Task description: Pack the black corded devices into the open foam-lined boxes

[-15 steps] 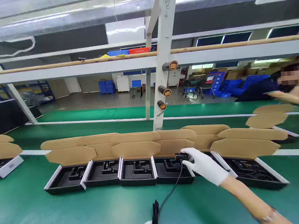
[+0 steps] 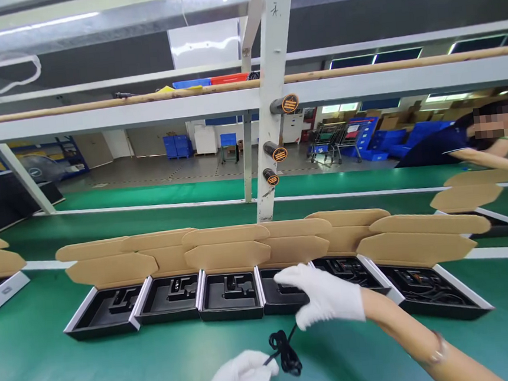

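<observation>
My left hand (image 2: pixel 239 378), in a white glove, pinches a thin black cable at the front of the green table. A looped, bundled part of that cable (image 2: pixel 286 353) hangs just beyond the fingertips, and its strand runs up toward my right thumb. My right hand (image 2: pixel 328 296), also gloved, reaches over an open box (image 2: pixel 269 293) with a black insert. Its fingers stretch to the left, and the thumb is spread below them. The hand hides much of that box's inside. The black device on the cable cannot be seen.
Open boxes with raised cardboard flaps stand in a row, among them a box (image 2: pixel 233 314) with a black insert and a filled box (image 2: pixel 442 310) at the right. A white post (image 2: pixel 269 112) with black pegs rises behind them. Another person (image 2: pixel 445 138) works at the far right.
My right hand has moved down and left over the box, and the black device it held is out of sight. My left hand has risen with the bundled cable. The view has shifted slightly.
</observation>
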`<control>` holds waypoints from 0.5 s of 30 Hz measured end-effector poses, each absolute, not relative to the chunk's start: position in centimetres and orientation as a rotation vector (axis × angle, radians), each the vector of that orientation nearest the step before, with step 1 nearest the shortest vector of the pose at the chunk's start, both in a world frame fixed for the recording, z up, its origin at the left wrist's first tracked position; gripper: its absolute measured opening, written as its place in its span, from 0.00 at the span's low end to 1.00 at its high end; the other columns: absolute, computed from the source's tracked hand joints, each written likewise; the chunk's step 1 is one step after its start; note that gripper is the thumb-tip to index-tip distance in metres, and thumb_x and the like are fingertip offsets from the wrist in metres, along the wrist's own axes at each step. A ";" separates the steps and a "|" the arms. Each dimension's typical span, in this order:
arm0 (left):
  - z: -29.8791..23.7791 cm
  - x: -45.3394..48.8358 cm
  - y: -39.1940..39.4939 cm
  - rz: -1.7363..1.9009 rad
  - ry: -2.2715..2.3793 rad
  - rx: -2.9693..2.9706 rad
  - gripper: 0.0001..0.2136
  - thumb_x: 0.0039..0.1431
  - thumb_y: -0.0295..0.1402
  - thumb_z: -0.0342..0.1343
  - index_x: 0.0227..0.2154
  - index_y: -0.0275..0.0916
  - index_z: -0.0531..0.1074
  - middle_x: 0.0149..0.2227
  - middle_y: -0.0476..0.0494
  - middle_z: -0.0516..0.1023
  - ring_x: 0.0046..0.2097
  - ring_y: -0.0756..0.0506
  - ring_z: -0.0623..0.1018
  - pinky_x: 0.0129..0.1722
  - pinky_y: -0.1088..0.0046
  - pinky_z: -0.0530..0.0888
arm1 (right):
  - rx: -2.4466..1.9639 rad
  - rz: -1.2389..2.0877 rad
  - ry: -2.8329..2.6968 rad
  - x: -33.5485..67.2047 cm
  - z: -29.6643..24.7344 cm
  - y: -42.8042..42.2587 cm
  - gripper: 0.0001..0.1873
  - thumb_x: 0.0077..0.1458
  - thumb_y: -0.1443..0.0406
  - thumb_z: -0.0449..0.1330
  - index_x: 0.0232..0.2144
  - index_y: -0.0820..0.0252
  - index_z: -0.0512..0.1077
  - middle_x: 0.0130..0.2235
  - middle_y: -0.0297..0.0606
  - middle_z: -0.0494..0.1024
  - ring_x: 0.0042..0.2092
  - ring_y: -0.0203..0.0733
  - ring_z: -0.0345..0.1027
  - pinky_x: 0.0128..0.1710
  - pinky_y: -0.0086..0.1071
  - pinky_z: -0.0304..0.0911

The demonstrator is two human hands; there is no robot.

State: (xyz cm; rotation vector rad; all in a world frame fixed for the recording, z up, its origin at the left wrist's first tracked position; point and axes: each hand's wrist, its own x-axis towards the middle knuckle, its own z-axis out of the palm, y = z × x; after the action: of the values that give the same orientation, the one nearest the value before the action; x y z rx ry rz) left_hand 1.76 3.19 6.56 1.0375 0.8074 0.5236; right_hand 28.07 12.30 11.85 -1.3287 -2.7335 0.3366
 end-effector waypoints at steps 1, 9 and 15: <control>7.4 1.9 3.4 0.562 0.750 1.026 0.27 0.54 0.55 0.58 0.44 0.34 0.70 0.17 0.58 0.61 0.19 0.55 0.55 0.23 0.78 0.55 | -1.181 0.456 -2.701 27.3 12.4 10.8 0.43 0.44 0.53 0.70 0.60 0.57 0.65 0.56 0.45 0.71 0.52 0.51 0.68 0.50 0.38 0.66; 11.3 5.1 10.0 0.702 1.160 1.745 0.16 0.61 0.45 0.46 0.36 0.39 0.73 0.37 0.43 0.76 0.41 0.44 0.73 0.44 0.68 0.70 | -1.355 0.943 -1.918 26.2 12.5 7.1 0.11 0.56 0.62 0.53 0.41 0.56 0.69 0.37 0.35 0.77 0.34 0.41 0.74 0.39 0.36 0.71; 11.5 9.3 14.4 0.351 0.814 1.816 0.35 0.65 0.55 0.25 0.30 0.39 0.73 0.23 0.48 0.73 0.35 0.46 0.77 0.46 0.69 0.72 | -1.411 0.640 -1.967 28.8 11.1 9.4 0.27 0.58 0.63 0.50 0.61 0.53 0.61 0.44 0.38 0.77 0.42 0.43 0.74 0.49 0.41 0.70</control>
State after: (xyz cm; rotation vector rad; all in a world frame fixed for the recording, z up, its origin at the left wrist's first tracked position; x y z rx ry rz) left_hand 9.33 14.38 11.48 1.8159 0.8142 0.3510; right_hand 28.82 9.37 11.14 -1.4112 -1.9672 0.6398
